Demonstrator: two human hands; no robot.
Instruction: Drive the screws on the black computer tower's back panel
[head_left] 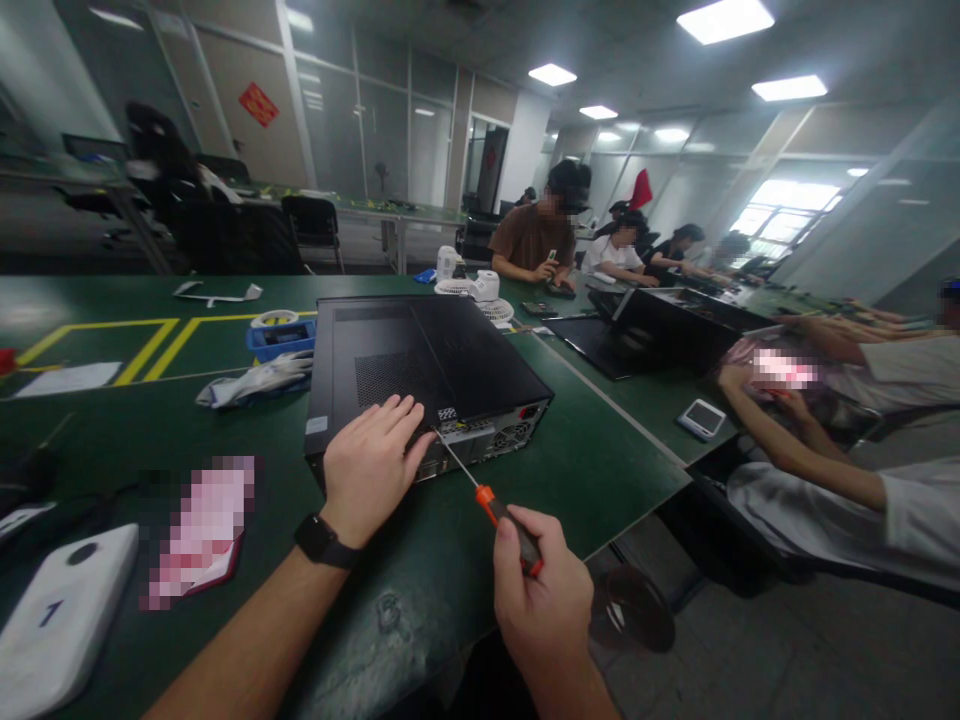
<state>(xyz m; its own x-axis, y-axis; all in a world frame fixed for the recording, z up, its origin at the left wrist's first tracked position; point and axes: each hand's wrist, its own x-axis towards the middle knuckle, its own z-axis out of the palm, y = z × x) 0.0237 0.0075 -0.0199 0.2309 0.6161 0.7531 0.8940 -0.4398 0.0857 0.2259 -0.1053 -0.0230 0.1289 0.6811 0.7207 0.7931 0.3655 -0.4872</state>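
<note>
One blue bin point(262, 349) sits left of the black computer case point(487, 350), one tape roll point(274, 325) at its far rim, something dark inside. The case lies on the table point(420, 590); the left hand's point(375, 455) fingers rest outstretched on it, the right hand's point(544, 580) grasp one screwdriver point(491, 503), tip at its near edge.

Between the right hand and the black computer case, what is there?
In the head view, the screwdriver held in the right hand lies there, its metal shaft leading toward the black computer case.
</note>
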